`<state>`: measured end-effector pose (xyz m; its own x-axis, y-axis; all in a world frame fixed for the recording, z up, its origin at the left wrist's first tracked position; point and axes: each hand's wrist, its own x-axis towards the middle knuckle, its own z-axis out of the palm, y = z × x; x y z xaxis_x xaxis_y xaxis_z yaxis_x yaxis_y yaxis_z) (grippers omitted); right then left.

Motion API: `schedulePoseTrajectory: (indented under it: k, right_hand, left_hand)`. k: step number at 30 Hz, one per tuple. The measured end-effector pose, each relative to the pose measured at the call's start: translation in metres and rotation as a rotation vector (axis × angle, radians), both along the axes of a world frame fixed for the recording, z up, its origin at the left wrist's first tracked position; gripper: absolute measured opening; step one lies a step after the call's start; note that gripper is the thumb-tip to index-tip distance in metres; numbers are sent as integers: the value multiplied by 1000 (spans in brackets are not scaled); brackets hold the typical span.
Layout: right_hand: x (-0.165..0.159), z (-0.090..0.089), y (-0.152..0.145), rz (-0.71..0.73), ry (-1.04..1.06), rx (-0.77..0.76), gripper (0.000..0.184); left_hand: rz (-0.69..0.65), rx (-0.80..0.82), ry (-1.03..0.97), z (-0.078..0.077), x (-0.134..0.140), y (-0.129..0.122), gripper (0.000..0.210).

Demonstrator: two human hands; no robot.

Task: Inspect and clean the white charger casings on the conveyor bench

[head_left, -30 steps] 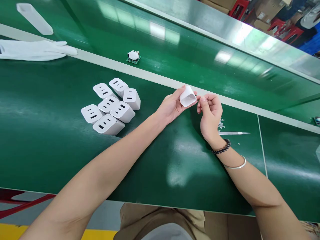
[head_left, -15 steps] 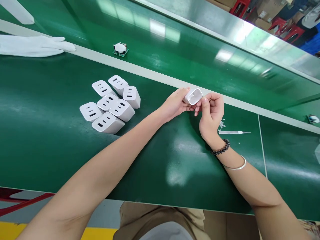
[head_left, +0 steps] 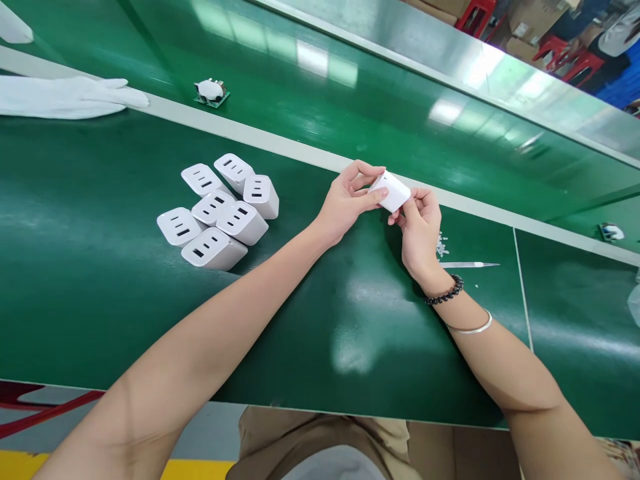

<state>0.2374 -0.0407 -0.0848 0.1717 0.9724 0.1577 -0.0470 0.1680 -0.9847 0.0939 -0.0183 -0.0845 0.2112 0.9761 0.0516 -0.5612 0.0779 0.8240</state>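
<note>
A white charger housing [head_left: 394, 192] is up between my two hands, its smooth side facing me and its open end turned out of sight. My left hand [head_left: 344, 200] grips it at the left end, thumb in front and fingers over the top. At its lower right edge, my right hand [head_left: 421, 223] has thumb and fingers closed on the rim; whether a small part is also in them is hidden. Beside my right wrist lie a pile of small clear pieces [head_left: 442, 245] and a slim metal file or blade [head_left: 467, 265], partly covered by the hand.
Several white charger housings [head_left: 215, 245] with port slots stand grouped at left. Circuit boards [head_left: 211, 92] [head_left: 611, 232] sit on the green belt [head_left: 300, 113] behind a pale strip [head_left: 240, 138]. Another person's white-gloved hand [head_left: 95, 97] reaches in at upper left.
The housing has been turned, so its open end no longer faces me and a side shows. My left fingers have shifted over its top. Both circuit boards have moved left.
</note>
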Motion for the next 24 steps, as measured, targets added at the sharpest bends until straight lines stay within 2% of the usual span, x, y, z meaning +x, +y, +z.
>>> schedulePoseTrajectory:
  k: [4,8,16,21,24]
  right_hand:
    - [0,-1,2,-39,61,-86,18]
    - [-1,2,1,-48,63,-65,17]
    - [0,0,2,-49,39,-54,19]
    - [2,-2,2,-39,47,-40,19]
    - [2,-2,2,-34,28,-41,22]
  left_hand:
    - [26,28,32,-1,1,0,36]
    - [-10,1,38,-1,-1,1,36]
    - [-49,-20,27,3,-4,-1,26]
    - [-75,-37,-45,6,-4,-1,16]
    - [-72,-44,-62,5,-5,0,20]
